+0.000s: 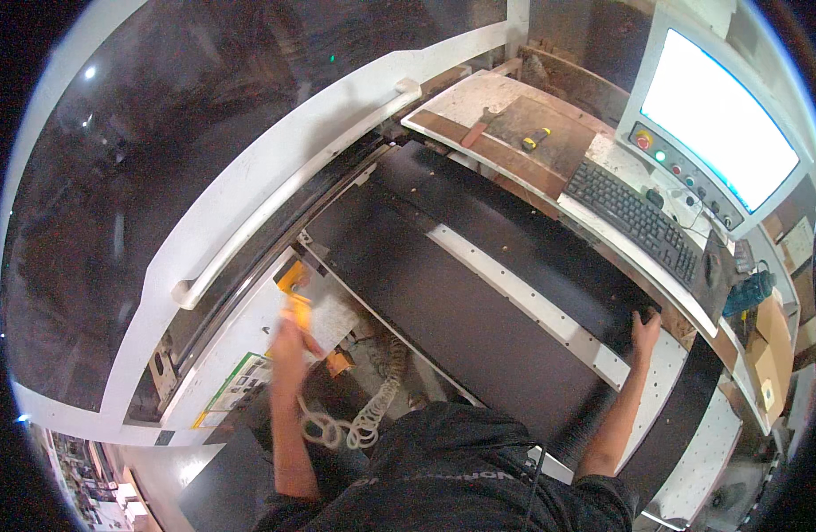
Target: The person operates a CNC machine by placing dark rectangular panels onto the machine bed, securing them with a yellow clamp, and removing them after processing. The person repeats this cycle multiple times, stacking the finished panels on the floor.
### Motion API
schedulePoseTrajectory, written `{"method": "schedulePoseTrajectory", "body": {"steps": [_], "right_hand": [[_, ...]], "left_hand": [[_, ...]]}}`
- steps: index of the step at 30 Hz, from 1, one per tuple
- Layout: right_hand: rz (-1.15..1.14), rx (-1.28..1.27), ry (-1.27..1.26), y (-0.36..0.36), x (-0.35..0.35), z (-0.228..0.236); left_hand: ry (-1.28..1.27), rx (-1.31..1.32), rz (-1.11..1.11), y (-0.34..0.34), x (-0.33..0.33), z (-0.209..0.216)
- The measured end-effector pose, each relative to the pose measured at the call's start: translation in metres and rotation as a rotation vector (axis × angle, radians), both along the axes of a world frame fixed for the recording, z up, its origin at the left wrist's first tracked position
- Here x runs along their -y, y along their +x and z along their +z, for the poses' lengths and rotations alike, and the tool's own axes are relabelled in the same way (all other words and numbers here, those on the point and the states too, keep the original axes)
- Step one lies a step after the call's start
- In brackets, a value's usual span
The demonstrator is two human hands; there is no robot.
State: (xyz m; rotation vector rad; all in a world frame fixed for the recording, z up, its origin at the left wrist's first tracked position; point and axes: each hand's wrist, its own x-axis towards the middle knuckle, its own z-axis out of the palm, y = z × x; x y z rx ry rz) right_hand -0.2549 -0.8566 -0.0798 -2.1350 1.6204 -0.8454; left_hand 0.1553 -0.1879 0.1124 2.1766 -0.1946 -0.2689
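- Orange tool (295,308), an air gun by the look of it, sits in the left hand (286,341); the fingers are wrapped round its grip, though motion blur hides how tightly.
- Below those fingers a pale coiled hose (372,412) hangs in loops toward the person's lap.
- I judge the gun light and stiff, best taken by its handle; the springy hose will likely tug back as it stretches.
- Black panel (479,301) lies flat on the machine bed; the right hand (643,332) rests on its far edge, fingers curled over the rim, thumb side hidden.
- The panel looks broad, thin and rigid, probably heavy and awkward; its smooth face could slip, so opposite edges seem the place to grip.
- Beyond the right fingers stands a keyboard (634,217) under a bright screen (718,115).
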Motion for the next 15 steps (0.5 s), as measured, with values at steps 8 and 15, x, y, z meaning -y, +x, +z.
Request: {"method": "schedulePoseTrajectory", "body": {"steps": [8, 15], "right_hand": [[-0.141, -0.386, 0.232, -0.022, 0.048, -0.003], [0.067, 0.123, 0.387, -0.032, 0.056, 0.002]], "left_hand": [[-0.322, 0.596, 0.48, 0.112, -0.11, 0.075], [0.193, 0.708, 0.568, 0.156, -0.146, 0.048]]}}
